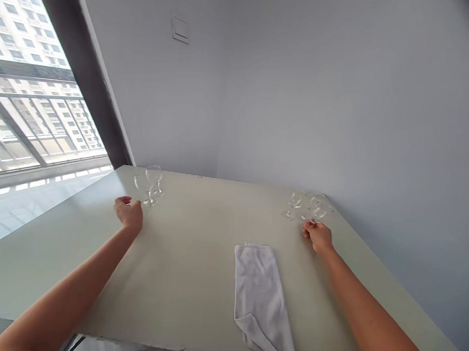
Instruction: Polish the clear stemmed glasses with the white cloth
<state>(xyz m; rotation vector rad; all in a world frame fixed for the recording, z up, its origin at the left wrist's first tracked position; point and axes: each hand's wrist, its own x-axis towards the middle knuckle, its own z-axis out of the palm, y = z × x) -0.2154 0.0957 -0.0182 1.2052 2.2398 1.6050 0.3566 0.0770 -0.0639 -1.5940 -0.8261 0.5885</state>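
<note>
Stemmed glasses in two groups on a pale table [182, 257], with a white cloth [261, 299] as the point of reference. The cloth lies lengthwise, its near-left corner folded over and its near end reaching the table's front edge.

Well to the left of the cloth and beyond its far end stand two glasses, close together: a left front glass [144, 185] and, partly behind it, a left rear glass [155, 176]. Both are upright. The left hand [130, 214], on the side of this pair away from the cloth, is loosely curled with thumb and fingers parted; it is just beside the left front glass and nothing is seen in its grasp.

Beyond the cloth and to its right is the second group. The right-hand group's inner glass [295, 199], the one nearest the cloth in sideways position, stands upright; a middle glass [314, 198] and an outer glass [321, 210] overlap farther from the cloth, and their outlines are hard to separate. The right hand [318, 236], beyond the cloth's far end and to its right, has its fingers drawn together in a pinch, apparently on the lower part of the outer glass; the exact contact is hidden.

Far beyond the cloth rise grey walls [322, 96], with a light switch [181, 29] beyond it to the left.
</note>
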